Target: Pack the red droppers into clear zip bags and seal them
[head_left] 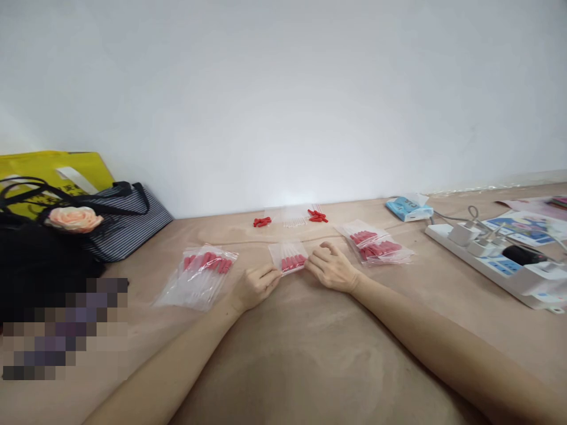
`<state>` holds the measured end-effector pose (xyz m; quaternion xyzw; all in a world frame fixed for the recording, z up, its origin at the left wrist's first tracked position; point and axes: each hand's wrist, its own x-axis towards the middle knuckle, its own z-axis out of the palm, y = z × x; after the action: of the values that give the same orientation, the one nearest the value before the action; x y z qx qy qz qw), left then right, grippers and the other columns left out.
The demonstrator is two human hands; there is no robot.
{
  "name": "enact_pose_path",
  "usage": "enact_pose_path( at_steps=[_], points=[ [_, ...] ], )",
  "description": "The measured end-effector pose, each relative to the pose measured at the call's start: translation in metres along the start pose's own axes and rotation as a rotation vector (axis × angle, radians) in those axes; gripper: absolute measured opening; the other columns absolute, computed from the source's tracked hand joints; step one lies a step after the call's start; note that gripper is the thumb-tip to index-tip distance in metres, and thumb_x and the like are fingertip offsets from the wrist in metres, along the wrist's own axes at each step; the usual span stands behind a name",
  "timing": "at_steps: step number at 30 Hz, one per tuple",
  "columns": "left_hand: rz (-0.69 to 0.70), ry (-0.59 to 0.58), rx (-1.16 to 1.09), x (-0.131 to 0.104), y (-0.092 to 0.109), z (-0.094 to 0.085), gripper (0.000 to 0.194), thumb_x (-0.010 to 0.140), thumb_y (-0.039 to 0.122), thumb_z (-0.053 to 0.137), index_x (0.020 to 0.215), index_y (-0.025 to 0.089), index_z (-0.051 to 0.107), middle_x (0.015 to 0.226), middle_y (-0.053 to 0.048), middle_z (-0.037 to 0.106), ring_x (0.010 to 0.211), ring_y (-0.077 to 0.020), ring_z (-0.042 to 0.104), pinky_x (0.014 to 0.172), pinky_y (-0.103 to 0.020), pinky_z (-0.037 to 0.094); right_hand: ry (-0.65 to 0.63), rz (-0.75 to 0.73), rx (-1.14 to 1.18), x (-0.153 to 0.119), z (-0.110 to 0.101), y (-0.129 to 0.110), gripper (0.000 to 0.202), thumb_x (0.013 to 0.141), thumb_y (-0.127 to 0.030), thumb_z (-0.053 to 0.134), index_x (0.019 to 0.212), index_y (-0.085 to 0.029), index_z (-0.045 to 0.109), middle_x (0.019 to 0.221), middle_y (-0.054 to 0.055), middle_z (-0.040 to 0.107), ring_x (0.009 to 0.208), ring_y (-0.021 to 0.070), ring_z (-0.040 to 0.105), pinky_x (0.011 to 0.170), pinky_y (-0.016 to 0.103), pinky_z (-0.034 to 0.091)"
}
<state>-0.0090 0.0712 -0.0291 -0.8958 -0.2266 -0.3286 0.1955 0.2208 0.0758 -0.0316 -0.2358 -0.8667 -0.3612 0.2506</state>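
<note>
A small clear plastic bag [289, 256] with several red-capped clear tubes lies on the beige table [287, 354] between my hands. My left hand [256, 286] pinches its near left corner. My right hand [331, 267] rests on its right edge with fingers curled. A filled bag [201, 274] of the same tubes lies to the left. Stacked filled bags [374, 243] lie to the right. Loose red caps [262, 222] and more red caps [318, 216] sit farther back beside loose clear tubes [295, 219].
A striped bag [119, 221], a black bag with a pink flower [74, 218] and a yellow bag [53, 171] stand at the left. A white power strip [496, 260] with plugs, a blue packet [408, 208] and printed sheets [527, 227] lie at the right. A white wall is behind.
</note>
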Motion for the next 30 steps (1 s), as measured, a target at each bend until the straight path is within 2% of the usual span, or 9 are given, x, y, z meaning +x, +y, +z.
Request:
enact_pose_path(
  at_steps=[4, 12, 20, 26, 30],
  points=[
    [-0.031, -0.001, -0.004, 0.000, 0.000, 0.000, 0.021, 0.086, 0.017, 0.040, 0.077, 0.015, 0.059, 0.071, -0.002, 0.064, 0.058, -0.0097, 0.060, 0.052, -0.018, 0.045, 0.027, 0.029, 0.039, 0.005, 0.005, -0.004, 0.021, 0.086, -0.016, 0.038, 0.076, -0.016, 0.057, 0.069, 0.002, 0.055, 0.072, 0.0141, 0.043, 0.080, 0.035, 0.026],
    [-0.056, -0.009, -0.033, 0.001, 0.000, -0.001, 0.021, 0.086, 0.017, 0.040, 0.077, 0.015, 0.059, 0.071, -0.002, 0.064, 0.058, -0.0095, 0.060, 0.052, -0.018, 0.045, 0.049, 0.110, 0.061, 0.016, 0.011, -0.011, 0.023, 0.082, -0.016, 0.042, 0.063, -0.016, 0.053, 0.061, 0.001, 0.051, 0.066, 0.0135, 0.040, 0.073, 0.032, 0.027],
    [-0.076, -0.005, -0.066, 0.000, -0.001, -0.003, 0.022, 0.086, 0.018, 0.039, 0.078, 0.016, 0.060, 0.072, -0.003, 0.065, 0.059, -0.0100, 0.061, 0.053, -0.018, 0.047, -0.034, 0.069, 0.007, 0.002, 0.009, 0.005, 0.022, 0.084, -0.014, 0.039, 0.069, -0.015, 0.054, 0.065, 0.003, 0.055, 0.067, 0.0144, 0.042, 0.078, 0.034, 0.025],
    [-0.086, -0.022, -0.082, -0.003, -0.005, -0.005, 0.023, 0.087, 0.018, 0.040, 0.078, 0.016, 0.061, 0.073, -0.003, 0.066, 0.062, -0.0103, 0.062, 0.053, -0.017, 0.049, -0.052, 0.063, 0.033, -0.008, 0.005, 0.011, 0.022, 0.085, -0.013, 0.039, 0.071, -0.015, 0.055, 0.067, 0.002, 0.055, 0.068, 0.0136, 0.042, 0.081, 0.034, 0.024],
    [-0.106, -0.013, -0.065, -0.003, -0.006, 0.002, 0.022, 0.087, 0.020, 0.041, 0.084, 0.015, 0.062, 0.081, -0.005, 0.067, 0.070, -0.0125, 0.064, 0.063, -0.022, 0.053, -0.054, 0.100, 0.027, -0.007, 0.004, 0.011, 0.022, 0.085, -0.015, 0.039, 0.070, -0.015, 0.055, 0.065, 0.002, 0.055, 0.068, 0.0141, 0.042, 0.081, 0.034, 0.024]
  ],
)
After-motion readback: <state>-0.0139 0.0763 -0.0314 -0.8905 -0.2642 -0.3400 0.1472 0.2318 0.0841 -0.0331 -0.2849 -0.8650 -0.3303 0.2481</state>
